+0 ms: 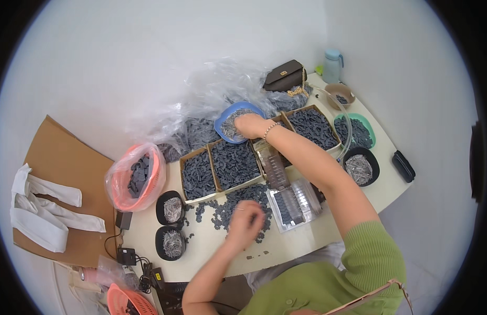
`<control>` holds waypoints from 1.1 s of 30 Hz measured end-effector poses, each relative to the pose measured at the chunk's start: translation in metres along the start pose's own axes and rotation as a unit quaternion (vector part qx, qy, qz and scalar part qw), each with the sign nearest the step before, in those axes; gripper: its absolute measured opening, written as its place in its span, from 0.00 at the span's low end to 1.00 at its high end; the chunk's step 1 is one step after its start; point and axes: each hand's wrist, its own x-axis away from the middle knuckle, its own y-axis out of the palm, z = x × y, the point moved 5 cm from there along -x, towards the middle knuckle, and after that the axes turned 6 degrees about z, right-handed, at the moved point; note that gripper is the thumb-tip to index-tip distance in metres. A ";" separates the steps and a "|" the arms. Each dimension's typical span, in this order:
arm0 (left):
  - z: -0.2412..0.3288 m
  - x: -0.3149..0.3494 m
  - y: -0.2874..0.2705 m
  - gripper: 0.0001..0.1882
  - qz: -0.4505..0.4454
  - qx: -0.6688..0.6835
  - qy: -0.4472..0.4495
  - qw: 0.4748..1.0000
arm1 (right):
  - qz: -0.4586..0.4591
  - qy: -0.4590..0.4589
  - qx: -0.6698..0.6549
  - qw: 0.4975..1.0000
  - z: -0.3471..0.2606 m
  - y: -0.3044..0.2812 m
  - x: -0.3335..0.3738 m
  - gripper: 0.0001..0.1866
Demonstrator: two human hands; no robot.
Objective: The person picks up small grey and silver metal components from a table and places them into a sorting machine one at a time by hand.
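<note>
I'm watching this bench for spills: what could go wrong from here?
The right hand reaches into the blue bowl on crinkled plastic film; it might tip. The right forearm crosses the clear tray and could nudge it. The left hand works loose dark pieces that could scatter.

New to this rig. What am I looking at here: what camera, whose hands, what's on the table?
There is no machine here: a person works with two bare hands. The single picture comes from a wide fisheye camera worn on the person's head, looking down, so straight edges bend near the rim. The forearms enter from the lower edge. The right hand reaches into a blue bowl of thin metal pins. The left hand rests on a loose pile of small dark parts and seems to pinch one pin. On the table also lie cardboard trays of dark parts, black bowls of pins and a clear plastic tray.
</note>
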 end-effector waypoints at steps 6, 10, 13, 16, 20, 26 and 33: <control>0.028 -0.003 0.064 0.08 -0.005 -0.143 0.090 0.986 | 0.143 -0.092 -0.133 0.976 -0.004 -0.039 0.059 0.08; 0.036 -0.007 0.062 0.08 -0.004 -0.176 0.101 0.979 | 0.034 -0.149 -0.153 0.976 -0.027 -0.043 0.149 0.06; 0.041 -0.003 0.062 0.10 -0.002 -0.181 0.114 0.977 | 0.066 -0.193 -0.028 0.979 -0.033 -0.012 0.205 0.06; 0.038 0.013 0.068 0.15 -0.030 -0.227 0.184 0.956 | 0.116 -0.196 -0.003 0.974 -0.037 0.008 0.227 0.07; 0.045 0.023 0.072 0.21 -0.032 -0.304 0.184 0.934 | 0.147 -0.187 -0.030 0.971 -0.042 0.013 0.235 0.06; 0.052 0.031 0.078 0.24 -0.056 -0.333 0.190 0.922 | 0.136 -0.191 -0.113 0.965 -0.032 0.008 0.243 0.08; 0.052 0.022 0.068 0.25 -0.073 -0.247 0.147 0.955 | 0.157 -0.200 -0.023 0.967 -0.034 0.003 0.263 0.15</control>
